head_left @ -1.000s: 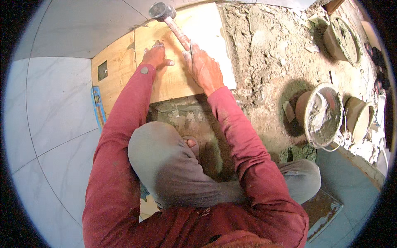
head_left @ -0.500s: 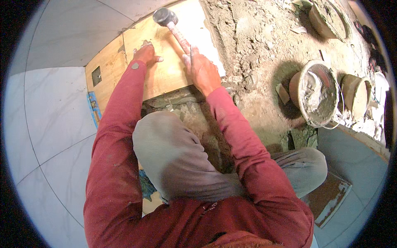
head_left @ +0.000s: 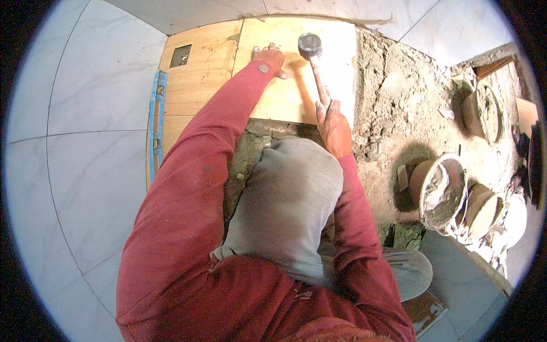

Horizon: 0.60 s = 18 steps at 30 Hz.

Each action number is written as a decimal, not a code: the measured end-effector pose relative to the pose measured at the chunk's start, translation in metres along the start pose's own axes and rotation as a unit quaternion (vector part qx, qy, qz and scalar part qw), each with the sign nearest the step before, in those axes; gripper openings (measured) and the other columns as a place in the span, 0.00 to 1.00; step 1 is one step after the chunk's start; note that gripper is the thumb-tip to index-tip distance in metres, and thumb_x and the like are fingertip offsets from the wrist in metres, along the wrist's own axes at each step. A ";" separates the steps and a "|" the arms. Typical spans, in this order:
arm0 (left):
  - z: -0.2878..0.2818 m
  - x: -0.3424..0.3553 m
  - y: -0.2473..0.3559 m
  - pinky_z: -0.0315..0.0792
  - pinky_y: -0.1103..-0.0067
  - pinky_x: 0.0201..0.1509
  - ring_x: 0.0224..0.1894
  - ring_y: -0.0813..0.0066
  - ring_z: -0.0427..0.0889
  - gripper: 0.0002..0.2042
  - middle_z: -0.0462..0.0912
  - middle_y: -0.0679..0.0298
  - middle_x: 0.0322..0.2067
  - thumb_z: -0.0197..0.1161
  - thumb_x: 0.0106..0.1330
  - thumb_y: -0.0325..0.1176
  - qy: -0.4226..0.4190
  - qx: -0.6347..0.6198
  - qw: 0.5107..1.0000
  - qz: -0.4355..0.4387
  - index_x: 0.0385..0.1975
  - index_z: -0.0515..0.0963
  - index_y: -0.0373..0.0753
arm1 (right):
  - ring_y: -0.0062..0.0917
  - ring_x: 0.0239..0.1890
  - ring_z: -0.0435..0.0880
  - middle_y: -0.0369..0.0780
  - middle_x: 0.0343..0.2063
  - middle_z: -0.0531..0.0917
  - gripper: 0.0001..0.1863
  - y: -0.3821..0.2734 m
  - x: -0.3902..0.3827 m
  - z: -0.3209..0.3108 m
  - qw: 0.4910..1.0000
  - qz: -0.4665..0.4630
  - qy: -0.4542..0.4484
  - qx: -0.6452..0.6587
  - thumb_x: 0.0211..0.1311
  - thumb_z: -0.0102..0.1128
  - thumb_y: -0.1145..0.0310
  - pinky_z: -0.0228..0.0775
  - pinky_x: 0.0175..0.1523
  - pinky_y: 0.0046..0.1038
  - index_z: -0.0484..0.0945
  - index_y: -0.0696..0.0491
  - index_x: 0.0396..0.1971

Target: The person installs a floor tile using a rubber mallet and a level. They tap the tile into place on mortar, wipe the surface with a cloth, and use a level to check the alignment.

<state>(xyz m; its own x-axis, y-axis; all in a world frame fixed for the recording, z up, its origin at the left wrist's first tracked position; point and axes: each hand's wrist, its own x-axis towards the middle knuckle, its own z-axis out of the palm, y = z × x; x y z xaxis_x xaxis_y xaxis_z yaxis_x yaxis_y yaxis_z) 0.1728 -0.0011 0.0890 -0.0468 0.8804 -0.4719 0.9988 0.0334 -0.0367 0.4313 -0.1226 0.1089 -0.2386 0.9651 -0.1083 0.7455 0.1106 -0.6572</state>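
Note:
My left hand point(head_left: 270, 60) rests palm down with fingers spread on a light wood-look floor tile point(head_left: 268, 97). In my right hand point(head_left: 335, 131) is a rubber mallet point(head_left: 309, 45), gripped by its pale, smeared handle. The mallet's dark head is above the same tile, to the right of my left hand. Whether the head touches the tile, I cannot tell. Bare rough mortar point(head_left: 382, 85) borders the tile on the right.
A blue spirit level point(head_left: 156, 117) lies along the left wall. Square-cut tile opening point(head_left: 180, 56) is at the far left. To the right stand a mortar-filled bucket point(head_left: 441, 191), another bucket point(head_left: 481, 211) and a farther one point(head_left: 484, 114). My bent knee point(head_left: 296, 176) is between my arms.
The whole view has turned, swinging the tile and buckets clockwise. My left hand stays on the tile. The mallet head seems slightly lower and closer to me relative to that hand.

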 end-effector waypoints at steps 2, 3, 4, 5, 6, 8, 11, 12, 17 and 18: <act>0.008 0.002 -0.008 0.58 0.44 0.72 0.69 0.51 0.72 0.36 0.73 0.47 0.66 0.77 0.56 0.52 0.039 -0.005 0.999 -0.009 0.59 0.78 0.33 | 0.63 0.37 0.83 0.65 0.33 0.83 0.21 -0.010 0.002 -0.001 0.998 -0.028 0.024 0.042 0.77 0.52 0.52 0.73 0.38 0.55 0.66 0.58 0.45; 0.017 0.001 -0.012 0.58 0.44 0.72 0.69 0.51 0.72 0.36 0.72 0.48 0.67 0.77 0.56 0.52 0.054 -0.008 0.998 -0.009 0.59 0.78 0.33 | 0.64 0.38 0.83 0.66 0.32 0.82 0.22 -0.014 -0.002 -0.001 0.997 -0.036 0.034 0.063 0.77 0.52 0.51 0.72 0.39 0.56 0.66 0.58 0.46; 0.013 0.004 -0.007 0.60 0.45 0.72 0.71 0.52 0.69 0.36 0.69 0.47 0.69 0.77 0.56 0.52 0.033 -0.015 0.999 -0.010 0.60 0.78 0.34 | 0.65 0.37 0.82 0.66 0.32 0.82 0.23 -0.001 0.001 0.007 0.999 -0.003 0.009 0.032 0.77 0.51 0.50 0.72 0.40 0.56 0.66 0.59 0.46; 0.007 0.009 -0.002 0.60 0.46 0.72 0.71 0.52 0.69 0.37 0.69 0.47 0.69 0.77 0.55 0.53 0.027 -0.023 0.999 -0.002 0.60 0.78 0.34 | 0.66 0.38 0.82 0.67 0.33 0.82 0.24 0.014 0.011 0.012 0.999 0.001 0.010 0.036 0.78 0.50 0.49 0.72 0.40 0.57 0.66 0.60 0.45; -0.001 0.015 0.010 0.61 0.46 0.72 0.71 0.52 0.69 0.37 0.68 0.47 0.70 0.78 0.55 0.53 0.023 -0.034 0.999 0.013 0.60 0.77 0.34 | 0.67 0.38 0.81 0.67 0.34 0.82 0.24 0.034 0.026 0.008 0.999 0.009 0.015 0.036 0.78 0.50 0.49 0.72 0.41 0.57 0.67 0.60 0.44; 0.012 0.013 -0.008 0.62 0.49 0.72 0.72 0.52 0.69 0.41 0.67 0.47 0.71 0.79 0.52 0.54 0.067 -0.037 0.997 -0.016 0.62 0.76 0.34 | 0.54 0.27 0.84 0.57 0.27 0.84 0.25 0.002 0.034 -0.018 0.998 -0.047 0.008 0.040 0.79 0.49 0.47 0.74 0.32 0.48 0.70 0.59 0.41; 0.007 0.012 -0.003 0.62 0.49 0.73 0.72 0.52 0.68 0.43 0.66 0.47 0.71 0.80 0.51 0.53 0.040 -0.055 0.998 -0.011 0.64 0.74 0.33 | 0.44 0.28 0.86 0.54 0.26 0.83 0.25 -0.021 0.034 -0.070 0.992 0.030 -0.078 0.097 0.76 0.54 0.49 0.77 0.35 0.43 0.72 0.62 0.43; 0.010 0.010 -0.010 0.60 0.49 0.74 0.73 0.52 0.67 0.45 0.65 0.46 0.72 0.80 0.51 0.53 0.025 -0.061 0.998 -0.024 0.66 0.72 0.32 | 0.30 0.23 0.82 0.45 0.24 0.81 0.24 -0.036 0.026 -0.086 0.983 0.031 -0.115 0.138 0.75 0.57 0.51 0.74 0.28 0.34 0.72 0.61 0.49; 0.026 0.000 -0.016 0.60 0.50 0.74 0.73 0.52 0.68 0.44 0.64 0.47 0.73 0.77 0.53 0.56 0.075 -0.091 0.993 -0.025 0.65 0.72 0.32 | 0.46 0.31 0.86 0.53 0.32 0.85 0.24 -0.062 0.032 -0.113 0.989 -0.113 -0.065 0.065 0.77 0.54 0.56 0.77 0.37 0.43 0.67 0.56 0.62; 0.026 -0.002 -0.016 0.60 0.50 0.73 0.72 0.53 0.68 0.44 0.63 0.47 0.73 0.77 0.54 0.57 0.075 -0.100 0.992 -0.029 0.65 0.73 0.32 | 0.52 0.34 0.87 0.56 0.34 0.85 0.24 -0.063 0.039 -0.107 0.983 -0.177 -0.035 0.025 0.77 0.53 0.56 0.78 0.40 0.46 0.66 0.56 0.62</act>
<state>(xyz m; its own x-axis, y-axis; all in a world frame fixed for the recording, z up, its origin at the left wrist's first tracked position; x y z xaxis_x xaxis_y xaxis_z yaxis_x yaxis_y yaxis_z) 0.1564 -0.0159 0.0674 -0.1165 0.9344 -0.3367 0.9784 0.1663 0.1230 0.4413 -0.0663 0.2255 -0.5210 0.8493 0.0848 0.5773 0.4238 -0.6979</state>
